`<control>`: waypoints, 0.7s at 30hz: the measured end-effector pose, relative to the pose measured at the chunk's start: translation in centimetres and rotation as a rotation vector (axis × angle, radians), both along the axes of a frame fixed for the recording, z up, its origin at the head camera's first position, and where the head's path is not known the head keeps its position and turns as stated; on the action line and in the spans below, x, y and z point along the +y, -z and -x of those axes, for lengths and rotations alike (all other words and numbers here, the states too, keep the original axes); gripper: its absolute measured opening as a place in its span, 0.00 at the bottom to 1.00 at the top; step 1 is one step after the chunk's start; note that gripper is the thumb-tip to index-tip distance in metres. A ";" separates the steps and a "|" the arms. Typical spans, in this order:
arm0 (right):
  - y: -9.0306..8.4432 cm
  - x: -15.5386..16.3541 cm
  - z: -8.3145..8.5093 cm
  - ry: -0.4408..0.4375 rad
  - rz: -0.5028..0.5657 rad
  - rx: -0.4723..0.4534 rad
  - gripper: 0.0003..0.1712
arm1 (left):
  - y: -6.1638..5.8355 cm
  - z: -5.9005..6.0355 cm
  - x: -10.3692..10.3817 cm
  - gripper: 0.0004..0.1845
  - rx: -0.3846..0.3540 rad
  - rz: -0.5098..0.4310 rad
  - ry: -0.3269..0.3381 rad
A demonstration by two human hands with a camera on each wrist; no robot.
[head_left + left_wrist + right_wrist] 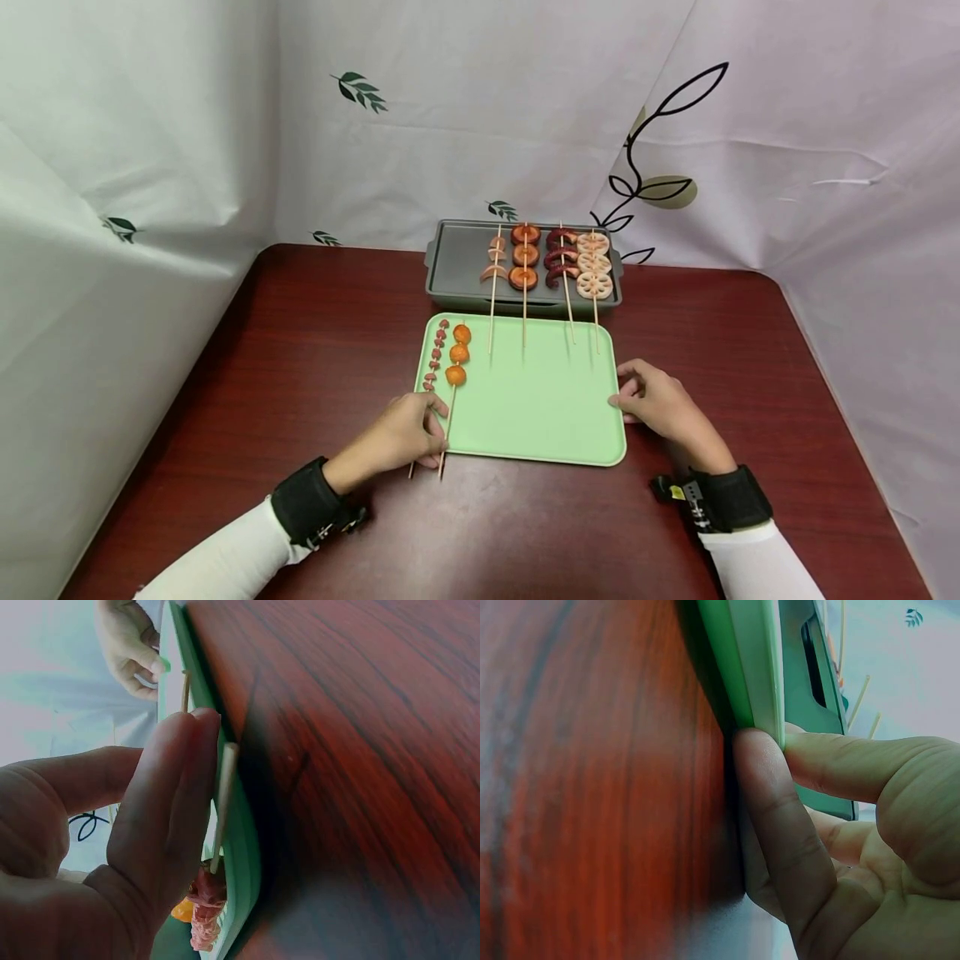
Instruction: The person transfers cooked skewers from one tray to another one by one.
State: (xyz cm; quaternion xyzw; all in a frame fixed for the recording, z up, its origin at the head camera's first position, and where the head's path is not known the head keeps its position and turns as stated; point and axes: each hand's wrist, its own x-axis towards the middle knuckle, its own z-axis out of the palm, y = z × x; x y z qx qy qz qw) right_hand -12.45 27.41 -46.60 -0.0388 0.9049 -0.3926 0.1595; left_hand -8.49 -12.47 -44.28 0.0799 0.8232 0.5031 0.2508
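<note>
Our left hand (405,433) pinches the thin skewer sticks (444,446); our right hand (660,404) fingers grip the light, stiff green tray (540,408) edge; sticks seem fragile.

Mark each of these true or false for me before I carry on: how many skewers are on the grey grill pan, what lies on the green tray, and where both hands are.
1. Four skewers lie on the dark grey rectangular grill pan. True.
2. The flat light green plastic tray holds six skewers. False: two lie at its left side, the orange ball skewer and the small reddish-piece skewer.
3. The right hand touches the tray's right edge. True.
4. The left hand is on the grill pan. False: it rests at the tray's left edge, by the skewer sticks.
5. The lotus-root slice skewer lies leftmost on the pan. False: it is rightmost.
</note>
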 end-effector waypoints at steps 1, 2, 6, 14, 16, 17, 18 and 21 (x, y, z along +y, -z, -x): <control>0.0 0.0 0.0 0.000 0.001 0.000 0.28 | 0.1 0.0 0.0 0.19 0.022 0.025 0.001; 0.0 0.0 0.0 -0.001 0.000 0.001 0.28 | 0.1 -0.1 0.1 0.18 0.047 0.049 0.001; 0.0 0.0 0.0 -0.001 0.000 -0.001 0.28 | 0.1 -0.2 0.2 0.18 0.122 0.116 0.007; -0.1 -0.1 0.0 0.001 -0.003 0.002 0.28 | -0.2 -0.3 0.5 0.19 0.175 0.163 0.024; -0.1 -0.1 0.0 0.002 -0.004 0.004 0.28 | -0.2 -0.3 0.6 0.19 0.175 0.166 0.018; -0.1 -0.1 0.0 0.001 -0.005 0.004 0.28 | -0.2 -0.3 0.7 0.19 0.177 0.172 0.014; -0.1 -0.1 0.0 0.001 -0.006 0.004 0.28 | -0.2 -0.3 0.7 0.19 0.180 0.178 0.012; -0.1 -0.1 0.0 0.000 -0.009 0.005 0.28 | -0.2 -0.4 0.8 0.17 0.189 0.198 0.012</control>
